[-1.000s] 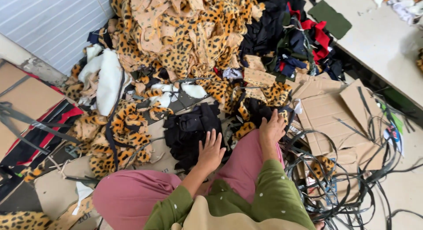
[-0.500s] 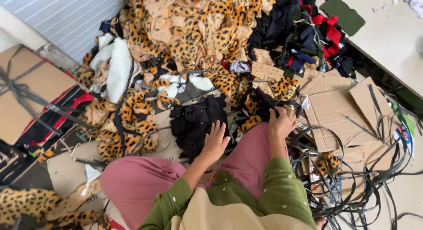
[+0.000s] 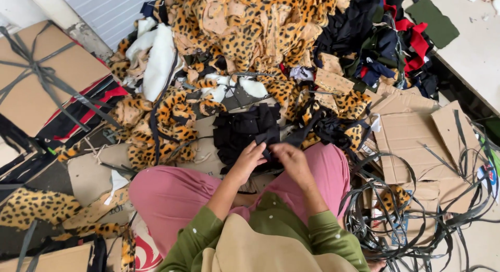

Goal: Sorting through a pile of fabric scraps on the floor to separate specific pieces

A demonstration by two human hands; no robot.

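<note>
Both hands had converged from apart. Left hand [image 3: 249,158] and right hand [image 3: 291,160] pinched one small black fabric scrap [image 3: 266,143], at six o'clock of the stacked black fabric pieces [image 3: 245,130].

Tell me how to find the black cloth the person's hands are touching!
Start at the huge heap of leopard-print fabric scraps at the top, then come straight down toward the person's pink trousers. Just in front of the knees lies a stack of small black fabric pieces, with the left hand and right hand meeting at its near edge. It is plain black, while its neighbours are spotted.
</note>
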